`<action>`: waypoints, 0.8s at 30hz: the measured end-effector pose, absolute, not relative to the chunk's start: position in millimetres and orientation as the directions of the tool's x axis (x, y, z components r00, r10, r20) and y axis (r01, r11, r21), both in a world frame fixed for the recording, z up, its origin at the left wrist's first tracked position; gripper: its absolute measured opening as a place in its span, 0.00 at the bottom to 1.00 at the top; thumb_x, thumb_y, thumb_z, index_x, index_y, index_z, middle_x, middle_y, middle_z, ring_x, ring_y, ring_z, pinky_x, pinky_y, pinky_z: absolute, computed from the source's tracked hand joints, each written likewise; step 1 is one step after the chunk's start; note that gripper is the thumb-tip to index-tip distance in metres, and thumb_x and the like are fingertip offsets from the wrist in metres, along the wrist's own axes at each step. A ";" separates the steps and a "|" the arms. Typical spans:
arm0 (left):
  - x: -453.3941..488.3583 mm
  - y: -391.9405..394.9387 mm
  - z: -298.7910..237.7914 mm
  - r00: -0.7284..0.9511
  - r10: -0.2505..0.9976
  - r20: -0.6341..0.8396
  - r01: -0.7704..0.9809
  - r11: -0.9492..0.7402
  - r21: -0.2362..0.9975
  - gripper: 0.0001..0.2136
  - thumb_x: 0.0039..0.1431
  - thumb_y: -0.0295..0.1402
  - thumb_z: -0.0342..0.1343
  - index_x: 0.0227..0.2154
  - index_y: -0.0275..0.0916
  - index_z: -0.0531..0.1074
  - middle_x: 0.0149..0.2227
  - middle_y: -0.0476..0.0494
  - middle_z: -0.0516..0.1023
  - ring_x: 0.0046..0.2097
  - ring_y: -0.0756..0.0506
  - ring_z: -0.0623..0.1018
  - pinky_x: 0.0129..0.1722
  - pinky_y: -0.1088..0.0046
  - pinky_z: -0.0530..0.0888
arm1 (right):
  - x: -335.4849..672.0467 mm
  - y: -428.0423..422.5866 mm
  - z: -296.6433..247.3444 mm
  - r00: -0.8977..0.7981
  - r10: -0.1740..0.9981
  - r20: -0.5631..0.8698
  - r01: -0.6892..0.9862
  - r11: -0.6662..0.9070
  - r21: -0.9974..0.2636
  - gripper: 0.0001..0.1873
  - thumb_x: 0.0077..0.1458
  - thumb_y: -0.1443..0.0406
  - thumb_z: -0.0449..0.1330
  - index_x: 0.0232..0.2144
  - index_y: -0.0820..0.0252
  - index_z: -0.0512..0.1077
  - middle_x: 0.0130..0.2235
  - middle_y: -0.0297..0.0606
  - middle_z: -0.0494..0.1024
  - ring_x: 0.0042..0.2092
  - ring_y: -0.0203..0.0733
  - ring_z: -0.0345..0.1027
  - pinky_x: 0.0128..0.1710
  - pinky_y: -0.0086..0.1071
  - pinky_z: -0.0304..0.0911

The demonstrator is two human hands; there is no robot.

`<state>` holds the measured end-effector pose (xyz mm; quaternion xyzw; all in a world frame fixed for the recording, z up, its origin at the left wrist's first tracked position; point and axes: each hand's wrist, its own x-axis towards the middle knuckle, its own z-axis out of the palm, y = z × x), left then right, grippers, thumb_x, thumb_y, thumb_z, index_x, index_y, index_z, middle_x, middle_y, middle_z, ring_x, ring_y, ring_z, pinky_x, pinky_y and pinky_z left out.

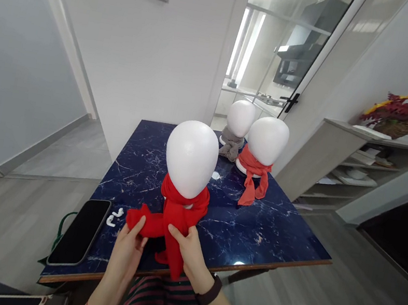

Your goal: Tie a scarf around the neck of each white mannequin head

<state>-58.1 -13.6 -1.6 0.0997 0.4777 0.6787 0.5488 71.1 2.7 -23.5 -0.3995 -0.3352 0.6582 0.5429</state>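
A bright red scarf (181, 217) is wrapped around the neck of a white mannequin head (191, 158) near the front of the table. My left hand (129, 244) pinches one end of the scarf, which stretches out to the left. On the other hanging length, my right hand (189, 247) grips the cloth with thumb and fingers below the neck. This second length drops past the table's front edge. The two lengths cross in front of the head's base, though the exact fold there is hard to make out.
The dark blue marbled table (272, 233) also bears a mannequin head with a coral scarf (253, 174) and another with a grey scarf (231, 143). A phone (80, 232) lies at the left edge beside white lettering (114, 216). A shelf unit (330, 153) stands right.
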 end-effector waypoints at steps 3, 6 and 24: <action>-66.9 -27.2 -7.5 -0.536 0.830 -0.157 -0.327 -0.032 0.944 0.15 0.54 0.36 0.60 0.44 0.43 0.69 0.27 0.53 0.73 0.24 0.54 0.69 0.19 0.82 0.65 | 72.7 7.0 -18.3 -0.102 0.986 -0.135 -0.619 -0.169 -0.767 0.29 0.43 0.65 0.68 0.49 0.54 0.67 0.52 0.37 0.73 0.52 0.45 0.68 0.53 0.39 0.63; -74.2 -33.9 -7.9 -0.604 0.797 -0.006 -0.028 -0.014 0.999 0.13 0.55 0.41 0.57 0.42 0.43 0.69 0.22 0.55 0.69 0.23 0.53 0.68 0.23 0.80 0.67 | 72.9 10.4 -18.3 -0.142 0.978 -0.155 -0.677 -0.210 -0.705 0.30 0.41 0.67 0.68 0.49 0.52 0.68 0.52 0.35 0.74 0.51 0.44 0.69 0.51 0.38 0.65; -38.2 27.8 16.3 0.106 0.971 0.214 0.241 -0.233 0.942 0.08 0.55 0.32 0.54 0.37 0.43 0.75 0.40 0.43 0.76 0.44 0.42 0.71 0.50 0.65 0.63 | 76.3 17.3 -36.6 -0.198 0.947 -0.253 -0.735 -0.314 -0.601 0.21 0.36 0.70 0.69 0.37 0.57 0.74 0.38 0.32 0.80 0.38 0.39 0.73 0.43 0.32 0.66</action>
